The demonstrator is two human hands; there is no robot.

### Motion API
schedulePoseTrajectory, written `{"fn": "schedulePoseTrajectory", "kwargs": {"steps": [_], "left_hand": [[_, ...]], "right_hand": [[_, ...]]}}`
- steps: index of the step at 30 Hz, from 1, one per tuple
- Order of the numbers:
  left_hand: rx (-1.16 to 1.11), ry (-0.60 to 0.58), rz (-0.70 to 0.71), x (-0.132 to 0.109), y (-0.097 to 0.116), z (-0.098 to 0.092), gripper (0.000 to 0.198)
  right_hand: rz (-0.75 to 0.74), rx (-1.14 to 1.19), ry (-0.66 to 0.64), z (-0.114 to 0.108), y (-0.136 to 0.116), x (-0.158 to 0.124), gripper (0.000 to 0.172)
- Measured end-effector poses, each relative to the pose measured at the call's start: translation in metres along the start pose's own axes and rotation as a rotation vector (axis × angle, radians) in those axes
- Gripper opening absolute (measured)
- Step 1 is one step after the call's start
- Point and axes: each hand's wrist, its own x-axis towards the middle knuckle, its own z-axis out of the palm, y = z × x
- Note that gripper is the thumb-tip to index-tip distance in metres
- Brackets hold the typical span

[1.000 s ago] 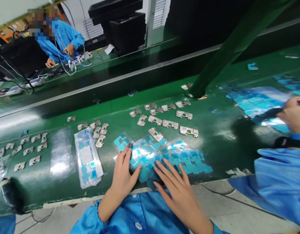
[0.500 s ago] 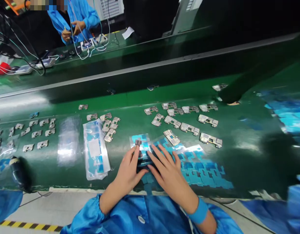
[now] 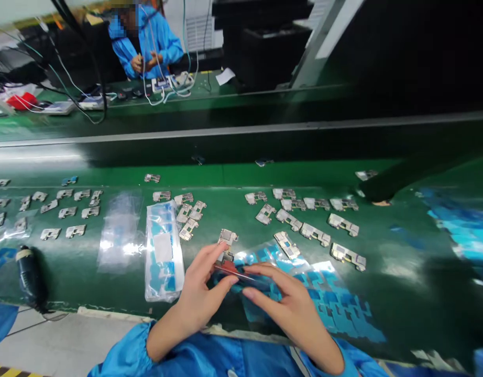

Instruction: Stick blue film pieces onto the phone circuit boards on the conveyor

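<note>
Place: electronics workshop, pretty clearly
Bench: totally littered with circuit boards
Across: blue coat worn, cables strewn about

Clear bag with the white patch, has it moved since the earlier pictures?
No: against the table edge and nearby loose boards, the clear bag lies as before.

No lettering or numbers can be read; the pale patch on the plastic bag, left of centre, shows nothing legible

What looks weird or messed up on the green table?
One blue piece at the left looks odd, because the pieces near it are silvery. The table's pale front edge also looks ragged, maybe worn. I see nothing spilled.
</note>
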Motion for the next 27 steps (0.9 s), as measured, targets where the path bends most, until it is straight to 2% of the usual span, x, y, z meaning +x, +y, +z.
{"fn": "schedulePoseTrajectory", "kwargs": {"steps": [3, 5, 6, 8, 12, 13, 15, 18, 21, 24, 27], "left_hand": [[0.16, 0.024, 0.144, 0.008, 0.014, -0.013, 0.066], [0.263, 0.043, 0.256, 0.013, 0.02, -0.019, 0.068], [0.305, 0.049, 0.309, 0.014, 0.022, -0.022, 0.068], [0.375, 0.065, 0.41, 0.017, 0.024, -0.026, 0.068], [0.51, 0.063, 0.517, 0.021, 0.023, -0.031, 0.069], [0.543, 0.063, 0.543, 0.022, 0.022, -0.032, 0.069], [0.614, 0.072, 0.632, 0.025, 0.021, -0.033, 0.071], [0.729, 0.097, 0.858, 0.031, 0.023, -0.034, 0.069], [0.74, 0.043, 1.038, 0.038, 0.025, -0.033, 0.061], [0.665, -0.061, 1.044, 0.041, 0.019, -0.032, 0.054], [0.743, -0.026, 0.971, 0.037, 0.01, -0.033, 0.056]], "right_hand": [[0.071, 0.127, -0.102, -0.003, -0.019, 0.017, 0.06], [0.236, 0.3, -0.164, -0.005, -0.033, 0.029, 0.076], [0.34, 0.377, -0.184, -0.005, -0.041, 0.034, 0.078], [0.468, 0.42, -0.212, -0.007, -0.053, 0.044, 0.071], [0.364, 0.237, -0.222, -0.009, -0.059, 0.055, 0.05], [0.351, 0.224, -0.195, -0.009, -0.056, 0.056, 0.046], [0.353, 0.226, -0.058, -0.006, -0.048, 0.055, 0.042], [0.356, 0.271, 0.15, 0.002, -0.038, 0.051, 0.043], [0.384, 0.38, 0.164, 0.009, -0.034, 0.047, 0.046], [0.418, 0.451, 0.171, 0.01, -0.033, 0.044, 0.047], [0.455, 0.454, 0.224, 0.004, -0.031, 0.033, 0.047]]}}
